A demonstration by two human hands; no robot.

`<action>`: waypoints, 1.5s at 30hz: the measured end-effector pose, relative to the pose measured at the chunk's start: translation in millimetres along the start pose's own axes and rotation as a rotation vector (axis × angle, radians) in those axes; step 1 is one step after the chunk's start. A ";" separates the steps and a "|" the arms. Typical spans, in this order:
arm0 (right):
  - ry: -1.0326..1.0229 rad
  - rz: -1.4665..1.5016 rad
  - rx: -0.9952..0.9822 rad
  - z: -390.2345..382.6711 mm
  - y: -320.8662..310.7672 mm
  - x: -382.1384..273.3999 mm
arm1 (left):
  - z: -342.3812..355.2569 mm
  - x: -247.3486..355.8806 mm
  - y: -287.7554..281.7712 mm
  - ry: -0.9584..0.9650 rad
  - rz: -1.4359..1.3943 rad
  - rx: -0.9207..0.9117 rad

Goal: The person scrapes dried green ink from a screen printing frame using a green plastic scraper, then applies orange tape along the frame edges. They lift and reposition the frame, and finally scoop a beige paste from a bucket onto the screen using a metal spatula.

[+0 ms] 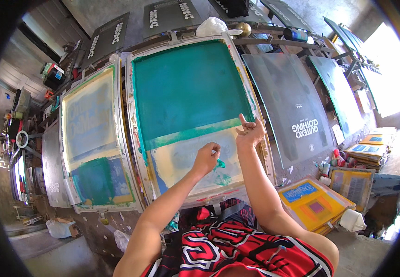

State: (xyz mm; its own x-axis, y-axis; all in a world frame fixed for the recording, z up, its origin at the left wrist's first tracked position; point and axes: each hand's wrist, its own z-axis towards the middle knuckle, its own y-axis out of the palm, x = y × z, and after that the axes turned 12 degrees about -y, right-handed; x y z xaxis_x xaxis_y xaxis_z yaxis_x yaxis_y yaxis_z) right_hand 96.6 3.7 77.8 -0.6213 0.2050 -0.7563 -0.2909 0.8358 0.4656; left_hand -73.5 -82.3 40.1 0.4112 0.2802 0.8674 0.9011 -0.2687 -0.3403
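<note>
A large screen-printing frame (190, 83) lies in front of me. Teal covers its far part, and its near part is cream-coloured. Over the near part is my left hand (206, 159), its fingers curled in. A small green piece or paint patch (221, 163) shows right by those fingertips; I cannot tell whether they hold it. Below it, a green smear (222, 177) marks the cream surface. My right hand (250, 133) is above the frame's right side, close to the teal edge, with one finger stretched out, the others bent apart, and nothing visible in it.
To the left lies a second screen frame (91, 115) with a teal patch. Dark printed panels (287, 106) rest right and behind. A white plastic bag (211, 27) sits at the far edge. Yellow screens (318, 205) are stacked at the lower right, near a white container (352, 220).
</note>
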 end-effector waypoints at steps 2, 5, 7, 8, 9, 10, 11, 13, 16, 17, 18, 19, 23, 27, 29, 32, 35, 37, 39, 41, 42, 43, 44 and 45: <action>-0.027 -0.009 -0.047 1.1 -0.6 3.6 | 3.8 0.3 2.4 -0.008 -0.020 -0.011; -0.044 -0.013 -0.065 2.8 -1.0 10.0 | 5.8 1.7 6.5 0.030 -0.008 -0.001; -0.046 -0.007 -0.054 4.3 0.8 13.4 | 6.9 3.4 9.2 0.041 -0.016 -0.013; -0.044 -0.003 -0.046 4.9 1.8 14.8 | 7.1 4.1 10.0 0.043 -0.013 -0.011; -0.044 0.011 -0.039 5.6 2.5 15.3 | 7.0 4.9 10.8 0.037 -0.018 -0.017; -0.046 0.003 -0.052 6.2 2.8 15.0 | 6.8 5.7 11.0 0.031 -0.023 -0.021; -0.049 0.005 -0.066 7.0 3.2 14.5 | 6.5 6.4 11.2 0.047 -0.021 -0.008; -0.034 0.002 -0.088 7.7 2.5 12.4 | 5.3 7.6 9.0 0.057 -0.016 0.014; -0.011 -0.016 -0.097 5.9 0.0 9.9 | 1.9 9.0 1.3 -0.038 -0.081 0.013; -0.024 -0.023 -0.092 4.5 -0.8 9.7 | 0.9 9.3 -1.8 -0.041 -0.045 0.026; -0.039 -0.030 -0.087 3.0 -1.2 9.9 | 0.6 9.7 -4.7 -0.068 -0.017 0.029; -0.049 -0.038 -0.068 2.3 0.6 10.7 | 1.3 10.5 -7.3 -0.093 0.012 0.033; -0.065 -0.063 -0.107 0.8 8.5 13.2 | 0.5 11.3 -9.3 -0.103 -0.038 0.030; -0.076 -0.169 -0.138 -2.5 8.1 12.5 | -2.4 5.8 -9.9 -0.066 -0.095 0.039; -0.048 -0.184 -0.166 -5.7 3.9 11.1 | -3.8 1.6 -12.1 -0.061 -0.119 0.045; -0.046 -0.176 -0.145 -10.4 -3.2 8.3 | -7.1 -4.5 -16.2 -0.099 -0.181 0.039; -0.039 -0.111 -0.101 -9.8 -2.2 8.4 | -8.5 -8.7 -18.8 -0.152 -0.272 0.029; -0.072 -0.080 -0.113 -7.3 2.2 11.3 | -8.8 -10.5 -20.0 -0.188 -0.291 0.008; -0.083 -0.059 -0.113 -4.5 5.4 14.1 | -9.0 -11.0 -19.6 -0.179 -0.273 0.016; -0.074 -0.050 -0.107 -3.0 7.0 17.8 | -9.6 -10.6 -18.7 -0.171 -0.265 0.020; -0.079 -0.063 -0.115 -2.4 7.5 19.1 | -10.0 -9.9 -18.3 -0.168 -0.267 0.018; -0.075 -0.063 -0.109 -2.2 7.6 20.0 | -10.7 -9.2 -17.8 -0.186 -0.274 0.007; -0.053 -0.065 -0.081 -2.4 7.5 20.4 | -11.4 -8.5 -17.8 -0.165 -0.271 0.017; -0.064 -0.061 -0.093 -2.7 7.0 19.8 | -12.2 -7.6 -17.9 -0.165 -0.274 0.016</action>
State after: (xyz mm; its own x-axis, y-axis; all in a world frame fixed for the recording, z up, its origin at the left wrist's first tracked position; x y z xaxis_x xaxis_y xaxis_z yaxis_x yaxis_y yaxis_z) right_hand 80.3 12.3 67.3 -0.5536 0.1898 -0.8109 -0.3945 0.7977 0.4560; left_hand -94.4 -90.8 44.1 0.1684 0.4865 0.8573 0.9829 -0.1482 -0.1090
